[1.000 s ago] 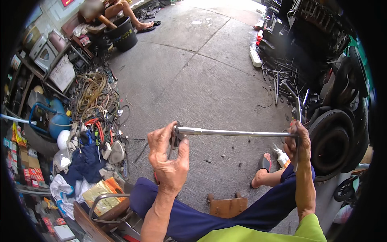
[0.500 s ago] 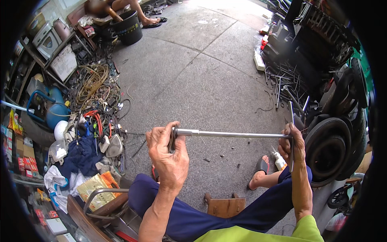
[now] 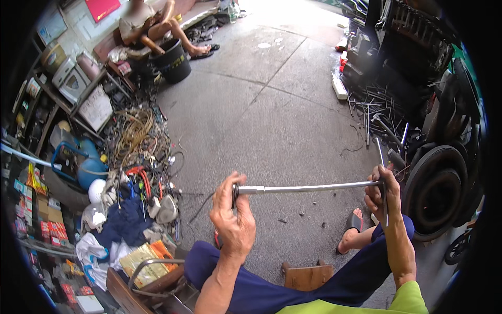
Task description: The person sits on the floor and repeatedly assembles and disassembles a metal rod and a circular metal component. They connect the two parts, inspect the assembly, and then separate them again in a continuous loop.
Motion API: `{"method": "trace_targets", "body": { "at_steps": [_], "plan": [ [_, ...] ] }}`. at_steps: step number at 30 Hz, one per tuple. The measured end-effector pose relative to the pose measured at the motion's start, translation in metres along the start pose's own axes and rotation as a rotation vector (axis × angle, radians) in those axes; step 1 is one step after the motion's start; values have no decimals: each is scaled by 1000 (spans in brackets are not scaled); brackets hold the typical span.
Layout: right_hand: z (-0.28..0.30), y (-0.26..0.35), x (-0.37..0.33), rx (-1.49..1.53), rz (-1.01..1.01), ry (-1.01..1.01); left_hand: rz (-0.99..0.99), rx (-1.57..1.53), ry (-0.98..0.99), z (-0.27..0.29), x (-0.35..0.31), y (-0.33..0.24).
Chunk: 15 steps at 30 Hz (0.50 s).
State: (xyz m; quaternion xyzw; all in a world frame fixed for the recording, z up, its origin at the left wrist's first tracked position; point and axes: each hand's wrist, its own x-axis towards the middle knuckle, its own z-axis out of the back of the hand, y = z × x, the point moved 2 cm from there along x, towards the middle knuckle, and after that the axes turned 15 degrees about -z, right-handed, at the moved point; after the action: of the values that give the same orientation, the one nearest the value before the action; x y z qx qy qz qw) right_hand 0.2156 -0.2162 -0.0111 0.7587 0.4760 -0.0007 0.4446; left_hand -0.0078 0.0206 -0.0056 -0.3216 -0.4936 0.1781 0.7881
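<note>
A long silver T-handle socket wrench point(image 3: 308, 188) lies level across the view above my lap. My right hand point(image 3: 388, 194) is closed around its crossbar, which stands nearly upright at the right end. At the socket end, my left hand point(image 3: 232, 222) pinches a small dark round part point(image 3: 235, 195) between thumb and fingers. This part sits against the socket. My fingers cover much of it, so its exact kind cannot be made out.
A low wooden stool point(image 3: 307, 276) stands between my legs. Black wheels point(image 3: 436, 193) and a pile of metal rods point(image 3: 374, 112) are at the right. Tangled cables point(image 3: 136, 133) and cloths line the left. Farther back, a seated person point(image 3: 151, 31) is beside a black bucket point(image 3: 171, 65).
The view has shifted, showing more of the seated person. In the picture, my hands and the wrench sit slightly lower and farther right. Both grips look the same.
</note>
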Motion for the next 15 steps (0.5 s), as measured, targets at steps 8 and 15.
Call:
{"method": "trace_targets", "body": {
  "at_steps": [8,15],
  "plan": [
    [5,2,1,115,-165,-15,49,141,78,-7,-4,-7],
    [23,-9,12,86,-379,-136,12,333,80,-10,-6,-1]
  ]
}}
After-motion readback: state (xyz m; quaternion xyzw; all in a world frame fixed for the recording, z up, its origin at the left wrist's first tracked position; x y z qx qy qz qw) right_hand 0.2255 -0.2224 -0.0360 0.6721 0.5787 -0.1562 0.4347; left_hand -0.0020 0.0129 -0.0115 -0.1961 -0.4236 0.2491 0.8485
